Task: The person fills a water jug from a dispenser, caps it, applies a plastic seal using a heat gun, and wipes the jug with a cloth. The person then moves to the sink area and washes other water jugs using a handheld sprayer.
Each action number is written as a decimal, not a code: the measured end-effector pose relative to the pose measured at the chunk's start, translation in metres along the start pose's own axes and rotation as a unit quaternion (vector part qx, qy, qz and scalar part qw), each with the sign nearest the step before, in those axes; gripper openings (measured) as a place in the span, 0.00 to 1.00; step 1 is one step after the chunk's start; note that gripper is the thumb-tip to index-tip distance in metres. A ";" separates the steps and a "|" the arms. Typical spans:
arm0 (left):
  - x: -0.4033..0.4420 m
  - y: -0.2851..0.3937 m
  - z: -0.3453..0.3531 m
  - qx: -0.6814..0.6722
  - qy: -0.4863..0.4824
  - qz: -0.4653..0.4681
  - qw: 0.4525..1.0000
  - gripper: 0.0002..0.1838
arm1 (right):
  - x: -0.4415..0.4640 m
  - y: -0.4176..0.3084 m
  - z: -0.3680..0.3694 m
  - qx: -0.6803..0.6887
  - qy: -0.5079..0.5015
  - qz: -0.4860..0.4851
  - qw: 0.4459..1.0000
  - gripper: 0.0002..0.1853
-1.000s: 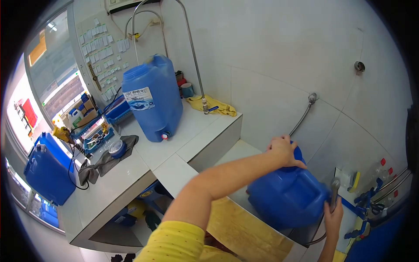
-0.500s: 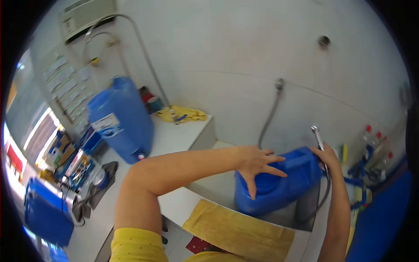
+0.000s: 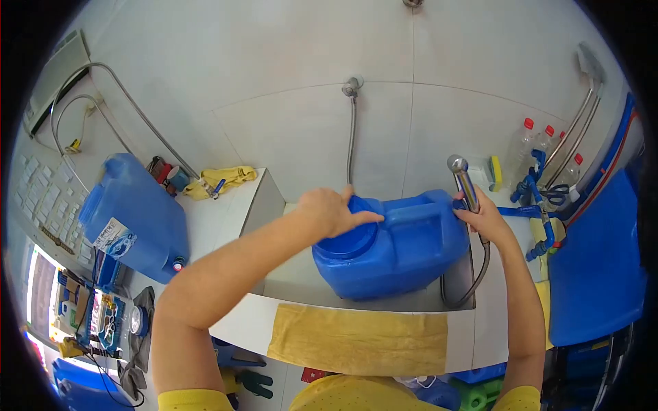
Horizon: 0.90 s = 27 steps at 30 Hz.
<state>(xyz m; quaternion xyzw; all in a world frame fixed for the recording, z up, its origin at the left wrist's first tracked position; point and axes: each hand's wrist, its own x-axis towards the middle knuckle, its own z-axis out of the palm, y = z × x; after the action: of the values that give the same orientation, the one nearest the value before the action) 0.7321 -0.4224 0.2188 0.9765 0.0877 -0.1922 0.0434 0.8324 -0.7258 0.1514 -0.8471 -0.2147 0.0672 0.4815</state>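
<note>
A blue jug [image 3: 415, 253] with a wide round mouth and a moulded handle rests tilted in the sink basin [image 3: 291, 277]. My left hand [image 3: 332, 211] lies at the jug's mouth, thumb stretched along the rim and fingers over its far side. In my right hand [image 3: 483, 212] is a chrome spray head [image 3: 463, 179], held upright beside the jug's right end. Its metal hose loops down into the basin. No water can be made out at the nozzle.
A second blue jug [image 3: 140, 219] with a label and small tap stands on the left counter, near a yellow cloth [image 3: 223, 181]. A yellow towel [image 3: 360, 339] covers the front ledge. Bottles [image 3: 522, 147], a sponge [image 3: 495, 173] and blue pipe fittings [image 3: 538, 185] are at right.
The view has swung right. The jug now lies with its mouth to the left. My left hand has settled from spread fingers above the mouth onto its rim. The spray head stays in my right hand.
</note>
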 end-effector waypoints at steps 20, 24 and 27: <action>-0.020 0.010 -0.007 0.112 0.006 -0.008 0.994 0.58 | 0.021 -0.001 -0.027 0.064 -0.149 0.046 0.986 0.22; -0.014 -0.010 0.001 0.167 0.009 0.309 0.936 0.53 | 0.023 -0.009 -0.015 0.003 -0.059 0.102 0.993 0.24; -0.012 -0.011 0.004 0.193 0.048 0.350 0.915 0.53 | 0.025 -0.008 -0.010 -0.048 -0.062 0.160 0.984 0.26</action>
<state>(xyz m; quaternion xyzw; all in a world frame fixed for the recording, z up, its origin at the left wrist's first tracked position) 0.7180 -0.4139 0.2193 0.9422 -0.2963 -0.1304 -0.0861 0.8559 -0.7190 0.1661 -0.8867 -0.1088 0.1856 0.4093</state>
